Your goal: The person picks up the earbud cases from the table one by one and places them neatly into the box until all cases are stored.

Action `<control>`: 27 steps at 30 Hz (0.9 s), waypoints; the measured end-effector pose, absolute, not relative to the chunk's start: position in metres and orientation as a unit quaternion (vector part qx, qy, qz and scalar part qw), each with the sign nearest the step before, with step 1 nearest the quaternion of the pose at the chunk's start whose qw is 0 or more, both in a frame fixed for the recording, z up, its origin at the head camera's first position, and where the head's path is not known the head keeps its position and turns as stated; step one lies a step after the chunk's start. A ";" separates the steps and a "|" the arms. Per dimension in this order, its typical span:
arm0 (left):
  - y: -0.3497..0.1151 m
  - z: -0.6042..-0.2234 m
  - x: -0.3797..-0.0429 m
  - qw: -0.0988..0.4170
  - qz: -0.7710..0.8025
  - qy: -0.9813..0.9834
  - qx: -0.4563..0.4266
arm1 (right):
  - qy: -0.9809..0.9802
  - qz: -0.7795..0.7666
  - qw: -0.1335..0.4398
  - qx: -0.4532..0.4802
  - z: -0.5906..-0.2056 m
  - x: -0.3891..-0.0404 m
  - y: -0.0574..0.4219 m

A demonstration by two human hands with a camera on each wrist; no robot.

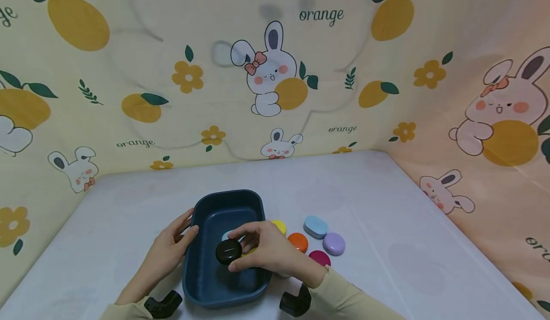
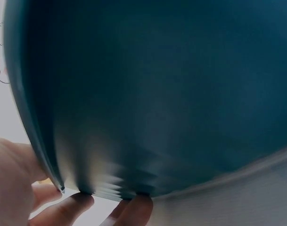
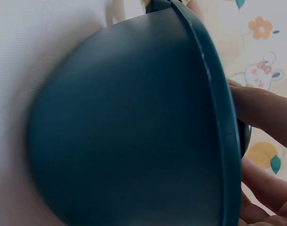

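A dark blue rectangular tray (image 1: 206, 286) with rounded corners and raised walls stands on the table. At its left rim, my left hand (image 1: 174, 243) holds the wall, thumb near the rim and fingers along the outside; those fingers (image 2: 136, 209) also show in the left wrist view. Over the tray, my right hand (image 1: 270, 248) pinches a glossy black round disc (image 1: 228, 251) between thumb and fingers. The tray's wall hides most of that disc in the right wrist view. Partly covered by the right hand are a light blue piece (image 1: 225, 236) and a yellow piece (image 1: 249, 251).
Right of the tray lie yellow (image 1: 280, 226), orange (image 1: 298, 242), light blue (image 1: 315, 227), purple (image 1: 333, 244) and magenta (image 1: 320, 257) pieces on the white table (image 1: 386, 262). Printed cloth (image 1: 180, 19) rises behind and at the sides. Each wrist has a black device (image 1: 163, 305) by it.
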State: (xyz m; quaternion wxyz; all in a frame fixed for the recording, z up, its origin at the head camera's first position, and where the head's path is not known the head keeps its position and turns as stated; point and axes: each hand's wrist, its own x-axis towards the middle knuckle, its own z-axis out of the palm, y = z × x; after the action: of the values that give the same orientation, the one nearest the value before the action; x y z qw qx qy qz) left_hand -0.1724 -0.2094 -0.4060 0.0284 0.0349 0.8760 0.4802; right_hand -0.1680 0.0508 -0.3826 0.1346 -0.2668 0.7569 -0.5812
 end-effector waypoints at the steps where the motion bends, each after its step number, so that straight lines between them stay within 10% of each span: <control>1: -0.209 -0.406 -0.173 0.030 0.480 0.876 0.035 | 0.754 -0.583 0.140 -0.267 -0.382 -0.168 0.051; 27: -0.208 -0.405 -0.171 0.038 0.465 0.884 0.032 | 0.657 -0.677 0.214 -0.254 -0.383 -0.175 0.062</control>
State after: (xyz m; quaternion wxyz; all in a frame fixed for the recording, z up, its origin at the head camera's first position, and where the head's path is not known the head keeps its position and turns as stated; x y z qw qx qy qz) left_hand -0.1711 -0.2085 -0.4052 0.0383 0.0320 0.8837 0.4653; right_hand -0.1746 0.0623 -0.3834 0.2139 -0.2540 0.6569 -0.6769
